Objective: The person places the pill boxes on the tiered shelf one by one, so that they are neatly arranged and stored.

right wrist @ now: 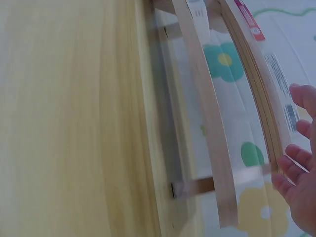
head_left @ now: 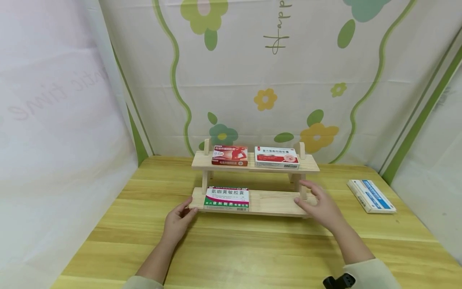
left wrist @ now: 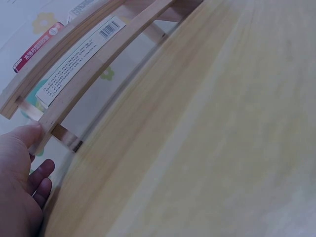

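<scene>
A two-tier wooden display rack point(head_left: 274, 202) stands on the table. At the left end of its lower board my left hand point(head_left: 176, 224) pinches the wood, the thumb point(left wrist: 27, 134) against the front edge and the other fingers loosely bent. My right hand point(head_left: 323, 208) is at the rack's right end, fingers spread and thumb apart from them, near the upright and lower board. A green-and-white medicine box point(head_left: 226, 199) leans on the lower board's left half. On the upper board sit a red medicine box point(head_left: 229, 155) and a white-and-red medicine box point(head_left: 276, 157).
A blue-and-white medicine box point(head_left: 371, 196) lies flat on the wooden table point(head_left: 231, 249), right of the rack. Flower-printed cloth point(head_left: 288, 80) hangs behind, with more cloth on both sides. A black device point(head_left: 339, 281) sits at the right sleeve.
</scene>
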A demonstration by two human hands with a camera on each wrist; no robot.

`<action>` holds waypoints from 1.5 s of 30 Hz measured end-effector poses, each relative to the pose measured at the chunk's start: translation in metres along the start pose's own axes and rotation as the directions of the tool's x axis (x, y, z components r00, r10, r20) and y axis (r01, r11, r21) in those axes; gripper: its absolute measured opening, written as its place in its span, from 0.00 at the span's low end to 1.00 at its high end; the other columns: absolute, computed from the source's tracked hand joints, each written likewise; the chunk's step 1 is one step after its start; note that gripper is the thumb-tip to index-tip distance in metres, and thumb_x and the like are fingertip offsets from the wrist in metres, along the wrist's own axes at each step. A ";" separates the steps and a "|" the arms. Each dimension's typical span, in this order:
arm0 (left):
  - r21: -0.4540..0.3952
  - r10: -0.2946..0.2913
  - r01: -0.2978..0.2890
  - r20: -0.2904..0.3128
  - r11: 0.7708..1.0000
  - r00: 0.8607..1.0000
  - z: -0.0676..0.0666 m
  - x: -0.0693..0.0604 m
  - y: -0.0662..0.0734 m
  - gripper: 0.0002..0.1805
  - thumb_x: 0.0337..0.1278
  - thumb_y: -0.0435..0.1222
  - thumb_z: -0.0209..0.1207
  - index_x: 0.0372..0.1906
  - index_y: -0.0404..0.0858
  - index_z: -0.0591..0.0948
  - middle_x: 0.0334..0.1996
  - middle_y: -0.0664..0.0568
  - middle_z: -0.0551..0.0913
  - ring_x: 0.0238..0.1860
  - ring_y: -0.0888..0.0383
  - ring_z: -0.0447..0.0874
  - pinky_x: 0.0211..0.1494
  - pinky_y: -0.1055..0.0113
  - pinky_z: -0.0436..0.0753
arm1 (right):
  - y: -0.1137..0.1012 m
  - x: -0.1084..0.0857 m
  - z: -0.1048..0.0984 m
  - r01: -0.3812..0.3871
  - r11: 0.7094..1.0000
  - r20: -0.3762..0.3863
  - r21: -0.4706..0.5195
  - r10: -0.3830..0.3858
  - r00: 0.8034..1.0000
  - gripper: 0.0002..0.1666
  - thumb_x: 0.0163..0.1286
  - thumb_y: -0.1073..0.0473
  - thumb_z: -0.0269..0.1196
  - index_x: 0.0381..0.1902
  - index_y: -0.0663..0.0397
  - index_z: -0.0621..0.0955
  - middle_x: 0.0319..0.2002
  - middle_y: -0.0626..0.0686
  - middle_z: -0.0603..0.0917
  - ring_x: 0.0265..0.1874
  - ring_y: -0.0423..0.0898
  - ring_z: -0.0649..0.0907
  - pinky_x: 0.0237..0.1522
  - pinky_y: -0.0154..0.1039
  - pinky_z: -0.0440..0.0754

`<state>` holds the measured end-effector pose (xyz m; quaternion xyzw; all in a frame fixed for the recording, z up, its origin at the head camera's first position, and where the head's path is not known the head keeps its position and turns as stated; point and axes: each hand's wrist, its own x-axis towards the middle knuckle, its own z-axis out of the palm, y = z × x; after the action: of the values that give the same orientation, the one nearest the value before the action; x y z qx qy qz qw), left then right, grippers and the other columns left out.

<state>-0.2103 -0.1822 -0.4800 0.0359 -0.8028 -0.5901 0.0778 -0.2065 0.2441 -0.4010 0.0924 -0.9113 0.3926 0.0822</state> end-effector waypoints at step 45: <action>-0.016 -0.015 0.015 -0.011 1.000 1.000 0.001 0.000 0.000 0.26 0.61 0.38 0.64 0.64 0.38 0.76 0.64 0.46 0.77 0.51 0.56 0.79 0.47 0.80 0.77 | 0.168 -0.019 -0.115 -0.486 0.854 -0.173 -0.184 0.459 0.872 0.58 0.70 0.30 0.50 0.75 0.70 0.46 0.71 0.81 0.38 0.66 0.81 0.48 0.57 0.76 0.57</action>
<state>-0.2109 -0.1809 -0.4806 0.0446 -0.7972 -0.5970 0.0781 -0.2181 0.4441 -0.4451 -0.1686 -0.9371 0.3018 0.0486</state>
